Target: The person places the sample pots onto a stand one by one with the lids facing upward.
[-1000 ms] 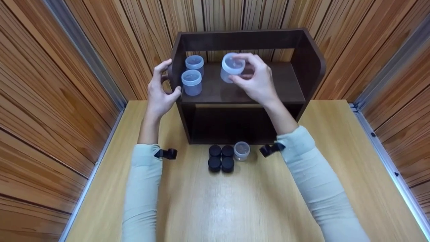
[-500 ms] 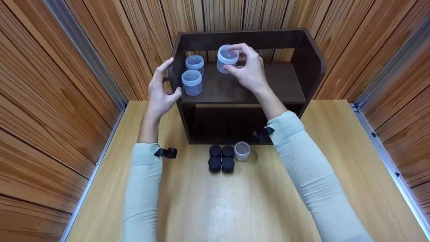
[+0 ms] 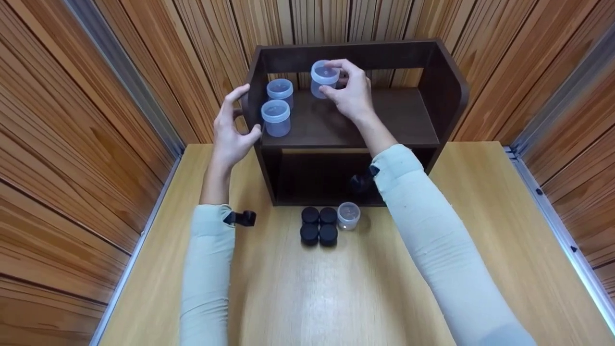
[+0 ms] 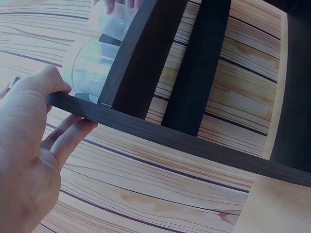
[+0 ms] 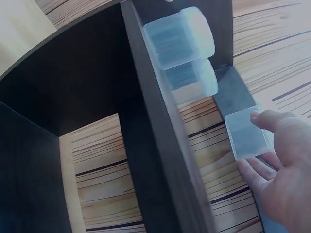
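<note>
My right hand (image 3: 353,93) pinches a translucent plastic jar (image 3: 319,85) between thumb and fingers, upright. In the right wrist view, the held jar (image 5: 245,133) is raised off the upper board of a dark brown two-tier shelf (image 3: 384,115), toward its back rail. My left hand (image 3: 233,129) grips the shelf's left side panel, thumb in front and fingers behind, as the left wrist view shows at the panel's edge (image 4: 131,127). Two similar jars stand at the left end of the upper board, a rear one (image 3: 279,91) and a front one (image 3: 276,120).
On the wooden table (image 3: 298,298), several small black-topped containers (image 3: 309,234) sit grouped before the shelf. One clear jar (image 3: 349,216) stands beside them on the right. Wood-plank walls (image 3: 86,134) enclose the back and sides.
My right hand has carried the jar up and slightly left, farther back over the upper board. The left hand keeps its grip on the side panel.
</note>
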The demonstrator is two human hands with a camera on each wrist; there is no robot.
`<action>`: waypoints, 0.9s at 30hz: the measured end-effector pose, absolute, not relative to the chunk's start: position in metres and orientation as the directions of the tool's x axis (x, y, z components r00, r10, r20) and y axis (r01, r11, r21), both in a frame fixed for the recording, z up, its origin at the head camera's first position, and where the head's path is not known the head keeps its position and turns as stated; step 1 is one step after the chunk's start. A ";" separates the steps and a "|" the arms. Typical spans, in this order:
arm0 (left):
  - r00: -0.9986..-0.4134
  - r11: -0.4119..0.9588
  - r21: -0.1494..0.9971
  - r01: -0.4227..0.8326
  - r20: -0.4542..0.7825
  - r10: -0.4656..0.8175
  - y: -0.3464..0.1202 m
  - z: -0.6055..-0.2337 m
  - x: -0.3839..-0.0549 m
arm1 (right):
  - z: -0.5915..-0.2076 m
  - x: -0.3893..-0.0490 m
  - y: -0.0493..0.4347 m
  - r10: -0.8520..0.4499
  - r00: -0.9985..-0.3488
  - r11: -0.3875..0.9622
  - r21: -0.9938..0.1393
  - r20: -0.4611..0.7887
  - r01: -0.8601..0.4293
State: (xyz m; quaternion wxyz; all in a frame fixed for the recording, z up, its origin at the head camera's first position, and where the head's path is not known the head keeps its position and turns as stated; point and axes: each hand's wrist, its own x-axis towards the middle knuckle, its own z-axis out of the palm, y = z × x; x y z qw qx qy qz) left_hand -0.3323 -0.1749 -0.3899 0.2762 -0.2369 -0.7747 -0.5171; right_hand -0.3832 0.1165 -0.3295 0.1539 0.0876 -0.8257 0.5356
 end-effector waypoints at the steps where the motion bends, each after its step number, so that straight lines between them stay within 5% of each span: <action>1: -0.737 0.354 0.671 0.651 0.671 0.082 -0.175 -0.390 -0.332 | -0.332 -0.384 0.116 0.022 -0.939 0.415 -0.857 0.344 -0.304; 27: -0.764 0.354 0.699 0.621 0.642 0.074 -0.174 -0.392 -0.333 | -0.366 -0.389 0.109 -0.024 -0.966 0.393 -0.886 0.259 -0.247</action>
